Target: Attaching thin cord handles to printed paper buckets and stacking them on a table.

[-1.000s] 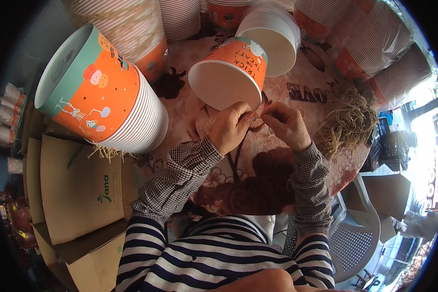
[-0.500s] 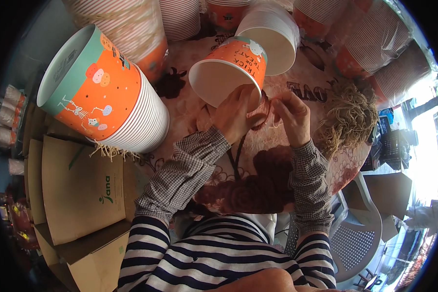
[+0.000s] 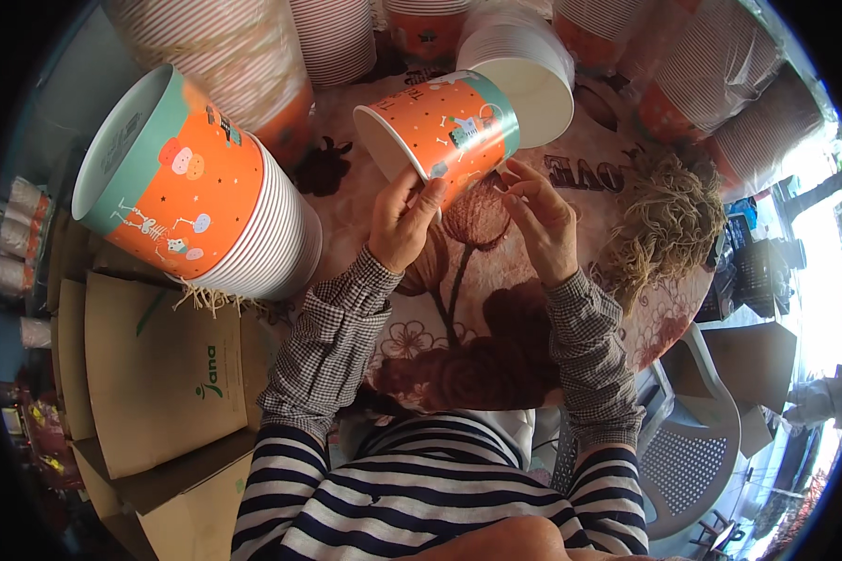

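Pinches the orange paper bucket at its rim with the left hand, tilted over the table near the right hand of unclear grip, probably light, smooth and easily dented, so best held by that rim.

Wide fisheye view from head height, downward over the table.

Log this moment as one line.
left hand: holds cup at rim | right hand: near cup base, contact unclear | cup: tilted | tan strings: right of right hand
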{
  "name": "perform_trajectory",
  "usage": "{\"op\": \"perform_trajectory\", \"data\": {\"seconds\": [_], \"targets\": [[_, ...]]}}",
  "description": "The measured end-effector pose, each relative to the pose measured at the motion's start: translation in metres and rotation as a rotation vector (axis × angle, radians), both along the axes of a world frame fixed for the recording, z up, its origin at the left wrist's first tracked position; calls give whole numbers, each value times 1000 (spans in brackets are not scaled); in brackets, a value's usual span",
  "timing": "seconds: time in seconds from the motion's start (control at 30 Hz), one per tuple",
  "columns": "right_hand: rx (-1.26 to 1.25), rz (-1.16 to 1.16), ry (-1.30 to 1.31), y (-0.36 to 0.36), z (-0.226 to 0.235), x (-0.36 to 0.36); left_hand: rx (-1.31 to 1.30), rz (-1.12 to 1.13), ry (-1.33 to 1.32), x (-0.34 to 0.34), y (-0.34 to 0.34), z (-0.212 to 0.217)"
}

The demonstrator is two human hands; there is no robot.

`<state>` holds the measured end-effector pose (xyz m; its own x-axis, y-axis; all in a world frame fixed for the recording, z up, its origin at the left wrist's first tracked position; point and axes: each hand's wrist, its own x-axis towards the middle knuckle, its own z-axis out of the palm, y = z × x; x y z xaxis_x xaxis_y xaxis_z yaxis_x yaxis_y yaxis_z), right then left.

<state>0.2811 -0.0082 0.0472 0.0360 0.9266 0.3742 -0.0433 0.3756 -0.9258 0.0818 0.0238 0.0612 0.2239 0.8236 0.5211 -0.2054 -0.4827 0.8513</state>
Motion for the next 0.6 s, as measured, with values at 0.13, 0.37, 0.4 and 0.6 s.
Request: {"op": "perform_trajectory", "data": {"seconds": [0.13, 0.37, 0.4, 0.6], "targets": [[3, -61, -28, 12, -4, 13, -18, 25, 17, -1, -5, 3], [84, -230, -15, 9, -1, 21, -150, -22, -179, -2, -9, -5], [208, -324, -18, 5, 6, 13, -211, -91, -237, 1, -11, -7], [305, -415, -193, -3, 14, 3, -348, -71, -348, 3, -10, -7]]}}
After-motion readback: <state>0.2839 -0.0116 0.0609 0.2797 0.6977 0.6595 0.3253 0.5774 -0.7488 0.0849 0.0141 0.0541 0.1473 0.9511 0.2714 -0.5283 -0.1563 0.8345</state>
